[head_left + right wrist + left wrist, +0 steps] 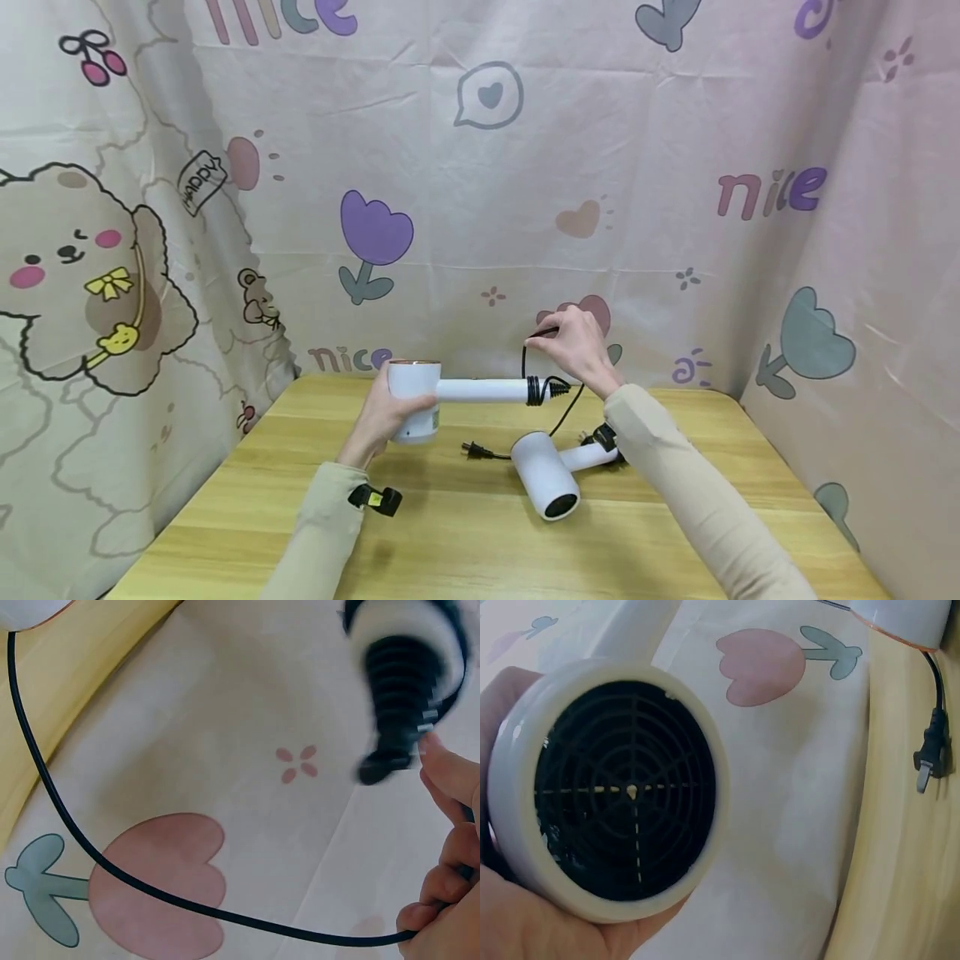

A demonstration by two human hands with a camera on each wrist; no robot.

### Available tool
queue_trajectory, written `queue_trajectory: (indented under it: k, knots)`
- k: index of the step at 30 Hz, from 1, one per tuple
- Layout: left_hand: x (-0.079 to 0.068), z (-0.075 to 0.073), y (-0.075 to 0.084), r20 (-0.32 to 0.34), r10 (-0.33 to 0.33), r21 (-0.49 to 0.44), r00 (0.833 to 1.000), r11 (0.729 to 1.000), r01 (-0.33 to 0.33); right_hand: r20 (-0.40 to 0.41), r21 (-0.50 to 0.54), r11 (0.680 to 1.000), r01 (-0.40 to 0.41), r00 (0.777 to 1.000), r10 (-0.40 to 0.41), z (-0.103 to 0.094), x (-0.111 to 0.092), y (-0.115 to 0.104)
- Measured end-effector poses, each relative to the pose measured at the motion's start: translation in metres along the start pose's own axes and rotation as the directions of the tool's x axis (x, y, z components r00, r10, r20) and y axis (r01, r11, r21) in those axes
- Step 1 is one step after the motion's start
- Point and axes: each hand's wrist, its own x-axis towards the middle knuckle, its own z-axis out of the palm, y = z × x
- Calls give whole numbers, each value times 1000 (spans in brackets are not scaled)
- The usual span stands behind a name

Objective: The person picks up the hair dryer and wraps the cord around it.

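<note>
My left hand (378, 417) grips the barrel of a white hair dryer (480, 390) above the table, its handle pointing right. In the left wrist view the dryer's dark round grille (630, 791) faces the camera. Several turns of black cord (534, 391) wrap the handle's end, by the ribbed cord sleeve (559, 389). Just above that end, my right hand (576, 343) pinches the cord between thumb and fingers. The right wrist view shows a length of cord (150, 891) sagging from the curled fingers, with the sleeve (401, 697) close to the thumb.
A second white hair dryer (542, 475) lies on the wooden table (450, 542), below the right hand. Its handle end carries dark bundled cord (604, 437). A black two-pin plug (475, 451) rests left of it. Printed cloth (480, 183) hangs behind and on both sides.
</note>
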Motion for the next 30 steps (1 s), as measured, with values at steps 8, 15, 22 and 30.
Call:
queue_trajectory:
  k: [8, 15, 22, 30]
  knots:
    - [1, -2, -1, -100, 16, 77, 995, 997, -8, -45, -40, 997, 59, 997, -61, 2, -7, -15]
    - [2, 0, 4, -247, 80, 190, 966, 981, -33, -71, -90, 983, 162, 983, -169, 8, -13, -20]
    - [-1, 10, 8, -405, 143, 215, 903, 975, -58, -64, -53, 993, 106, 992, -109, 12, -22, -22]
    - [-2, 20, 12, -530, 167, 108, 831, 986, -129, -43, -47, 987, 155, 987, -157, 17, -31, -20]
